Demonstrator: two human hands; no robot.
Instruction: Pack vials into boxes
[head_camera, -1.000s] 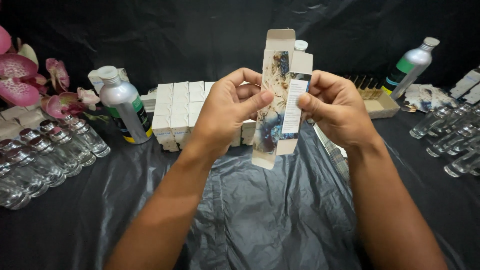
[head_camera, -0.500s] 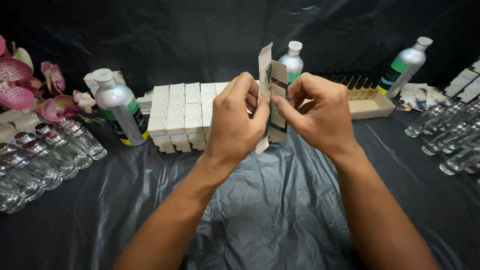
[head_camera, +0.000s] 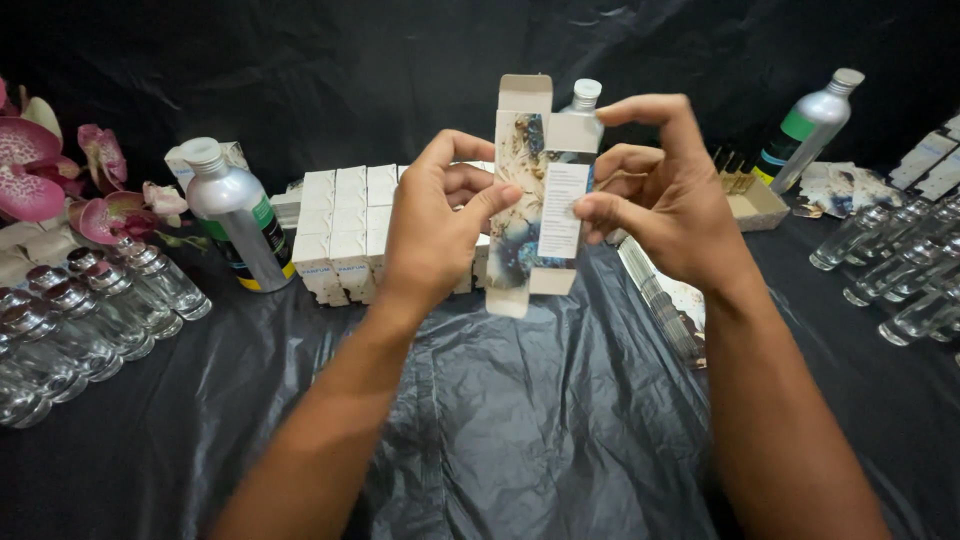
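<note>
Holding an upright carton (head_camera: 535, 195) above the table (head_camera: 520, 420), mid-scene: left hand (head_camera: 435, 225) clamped on its left side, right hand (head_camera: 660, 195) pinching its right edge. White boxes (head_camera: 345, 230) stand behind.

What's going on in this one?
A person holds a small printed carton upright in both hands above a black-covered table. The left hand pinches one side, the right hand the other; both end flaps stand open. Behind it sits a block of white boxes, with silver bottles and rows of glass vials at the sides.
</note>
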